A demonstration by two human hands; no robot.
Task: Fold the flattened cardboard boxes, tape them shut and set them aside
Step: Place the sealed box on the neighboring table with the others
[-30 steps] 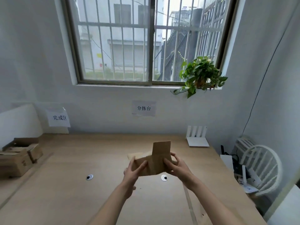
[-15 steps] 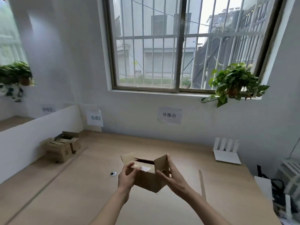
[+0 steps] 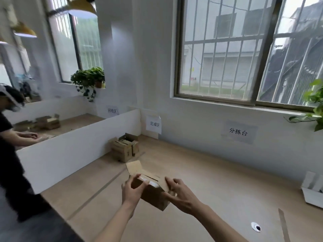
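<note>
So both hands are on the small brown cardboard box (image 3: 153,194), held up in the air above the light wooden worktop (image 3: 218,180); left hand (image 3: 132,189) grips the near-left corner with fingers curled over the top edge, right hand (image 3: 178,193) is pressed against the right side with fingers spread on a flap; the box is only half closed, one flap sticking up at the back-left and a dark gap showing along the top; there's a bit of pale tape or label on the folded flap, too blurry to tell which; further back on the worktop, against the white divider panel (image 3: 73,154), sits another open brown cardboard box (image 3: 125,149) right under a paper sign on the wall (image 3: 154,124); a second, bigger paper sign (image 3: 238,132) hangs below the barred window (image 3: 244,49); round grommet hole (image 3: 256,227) in the worktop off to the right; another person in a dark top (image 3: 10,163) stands at the left beyond the divider.
</note>
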